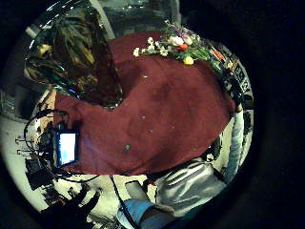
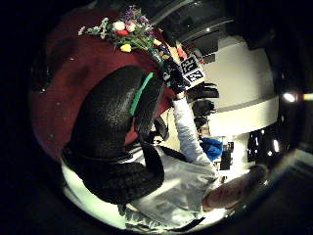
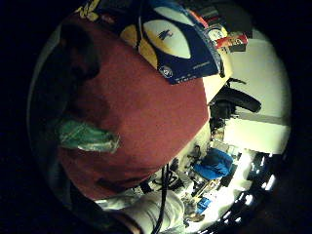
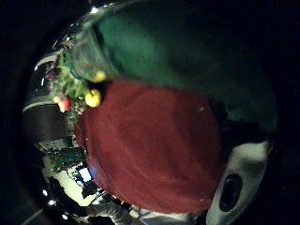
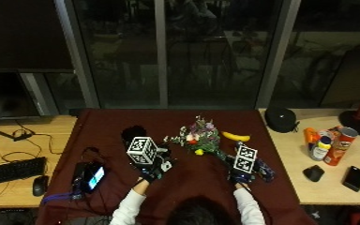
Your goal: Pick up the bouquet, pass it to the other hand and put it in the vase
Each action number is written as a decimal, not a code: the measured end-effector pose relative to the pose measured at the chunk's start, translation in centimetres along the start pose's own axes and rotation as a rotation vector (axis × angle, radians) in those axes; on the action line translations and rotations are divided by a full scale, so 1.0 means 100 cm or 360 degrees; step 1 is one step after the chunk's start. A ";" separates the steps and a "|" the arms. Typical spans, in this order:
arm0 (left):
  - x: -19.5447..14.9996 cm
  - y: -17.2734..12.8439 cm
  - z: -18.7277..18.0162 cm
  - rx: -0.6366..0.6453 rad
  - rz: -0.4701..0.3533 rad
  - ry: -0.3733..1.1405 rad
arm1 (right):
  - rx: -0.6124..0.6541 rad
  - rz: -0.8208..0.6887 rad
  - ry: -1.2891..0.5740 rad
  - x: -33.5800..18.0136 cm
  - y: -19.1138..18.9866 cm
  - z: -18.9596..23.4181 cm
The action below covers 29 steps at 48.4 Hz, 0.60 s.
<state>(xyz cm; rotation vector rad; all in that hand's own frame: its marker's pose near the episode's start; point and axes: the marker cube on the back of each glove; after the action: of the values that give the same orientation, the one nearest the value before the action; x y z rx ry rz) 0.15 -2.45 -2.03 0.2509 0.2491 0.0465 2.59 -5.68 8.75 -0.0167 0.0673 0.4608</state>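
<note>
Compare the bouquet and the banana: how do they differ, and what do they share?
The bouquet is many-coloured, with green leaves; the banana is plain yellow. The bouquet is the larger of the two. The right hand grips the bouquet's stem end; the banana lies untouched. Both are side by side over the dark red cloth.

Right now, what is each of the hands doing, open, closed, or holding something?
Left hand: holds nothing; whether its fingers are open cannot be told.
Right hand: grips the bouquet by its stem end.
</note>
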 end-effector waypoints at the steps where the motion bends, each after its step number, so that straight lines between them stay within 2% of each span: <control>1: -0.001 -0.001 0.000 -0.0004 -0.0004 0.0000 | 0.0019 -0.0033 -0.0039 -0.002 -0.001 0.000; 4: -0.005 -0.003 0.000 -0.0012 -0.0021 -0.0001 | 0.0136 -0.0096 -0.0157 -0.005 -0.011 0.008; 8: -0.007 -0.006 -0.001 0.0004 -0.0017 0.0030 | 0.0348 -0.0053 -0.0252 -0.003 -0.041 0.032; 12: -0.007 -0.012 -0.004 0.0057 0.0003 0.0095 | 0.0517 -0.0042 -0.0385 -0.003 -0.050 0.032; 16: -0.006 -0.019 -0.010 0.0069 0.0009 0.0187 | 0.0568 -0.0068 -0.0612 -0.005 -0.049 0.023; 21: 0.006 -0.028 -0.024 0.0037 0.0030 0.0342 | 0.0616 -0.0155 -0.1061 -0.017 -0.042 -0.005; 29: 0.025 -0.056 -0.036 0.0109 0.0061 0.0668 | 0.0534 -0.0356 -0.1680 -0.053 -0.024 -0.058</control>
<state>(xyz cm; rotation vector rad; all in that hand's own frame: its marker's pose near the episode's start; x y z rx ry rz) 1.74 -6.82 -7.41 0.3133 0.6641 0.1292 -1.38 -10.35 3.36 0.5418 -0.8867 0.1856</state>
